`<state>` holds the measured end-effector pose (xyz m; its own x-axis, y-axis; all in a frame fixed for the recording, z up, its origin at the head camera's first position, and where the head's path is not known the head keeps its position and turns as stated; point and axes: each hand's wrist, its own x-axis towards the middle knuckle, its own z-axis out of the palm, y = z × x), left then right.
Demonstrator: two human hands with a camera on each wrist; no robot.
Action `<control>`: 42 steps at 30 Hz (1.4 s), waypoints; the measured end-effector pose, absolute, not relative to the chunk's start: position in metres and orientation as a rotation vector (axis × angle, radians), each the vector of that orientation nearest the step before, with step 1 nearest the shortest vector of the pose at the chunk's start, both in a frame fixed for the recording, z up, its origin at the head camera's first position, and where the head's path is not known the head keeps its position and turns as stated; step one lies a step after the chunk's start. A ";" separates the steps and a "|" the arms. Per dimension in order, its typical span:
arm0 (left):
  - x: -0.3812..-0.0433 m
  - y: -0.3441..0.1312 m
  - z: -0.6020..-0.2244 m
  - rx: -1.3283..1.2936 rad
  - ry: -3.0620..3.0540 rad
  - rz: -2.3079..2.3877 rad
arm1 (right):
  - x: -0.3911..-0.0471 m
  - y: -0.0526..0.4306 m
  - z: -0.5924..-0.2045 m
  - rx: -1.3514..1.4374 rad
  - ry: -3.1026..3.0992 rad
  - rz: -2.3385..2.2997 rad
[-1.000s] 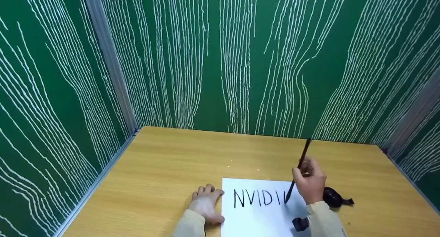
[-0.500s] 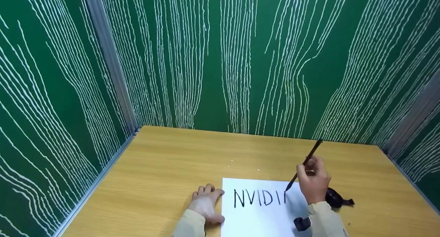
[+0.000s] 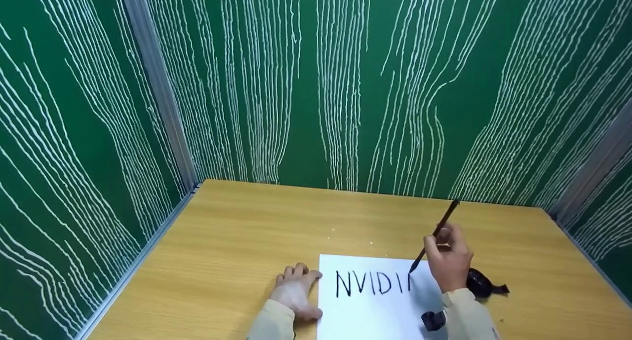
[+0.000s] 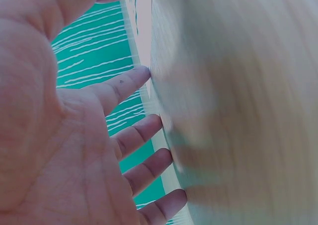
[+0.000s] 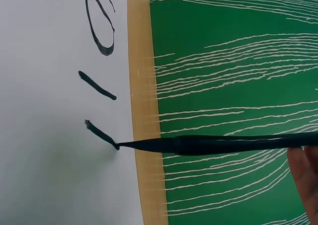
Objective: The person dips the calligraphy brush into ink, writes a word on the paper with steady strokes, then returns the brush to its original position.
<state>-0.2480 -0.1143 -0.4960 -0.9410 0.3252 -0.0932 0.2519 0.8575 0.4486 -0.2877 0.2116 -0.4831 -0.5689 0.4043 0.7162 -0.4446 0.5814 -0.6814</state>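
Observation:
A white sheet of paper (image 3: 365, 313) lies on the table with "NVIDI" and one further slanted stroke in black. My right hand (image 3: 448, 261) grips a slender black calligraphy brush (image 3: 434, 235) between thumb and fingers, its shaft leaning to the right. In the right wrist view the brush (image 5: 213, 144) has its pointed tip at the upper end of the last stroke (image 5: 101, 133). My left hand (image 3: 296, 293) rests with spread fingers at the paper's left edge, thumb and index finger touching it. The left wrist view shows the left fingertips (image 4: 149, 128) against the tabletop.
A black rounded object with a short tail (image 3: 481, 283) sits on the wooden table (image 3: 237, 231) right of my right wrist; its kind is unclear. A small black device (image 3: 433, 321) is at the right sleeve. Green walls (image 3: 306, 83) with white lines enclose the table.
The brush tip has gone from the lower end of the last stroke to its upper end. My right hand has shifted slightly right; the left hand stays put.

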 end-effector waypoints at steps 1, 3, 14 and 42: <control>-0.248 -0.114 -0.496 0.447 2.864 0.661 | -0.288 0.212 -0.483 0.035 -1.861 1.126; -0.248 -0.114 -0.496 0.445 2.860 0.661 | -0.288 0.213 -0.483 0.038 -1.858 1.128; -0.247 -0.114 -0.495 0.434 2.871 0.643 | -0.288 0.214 -0.483 0.055 -1.849 1.132; -0.253 -0.115 -0.509 0.460 2.897 0.655 | -0.283 0.225 -0.476 -0.045 -1.935 1.096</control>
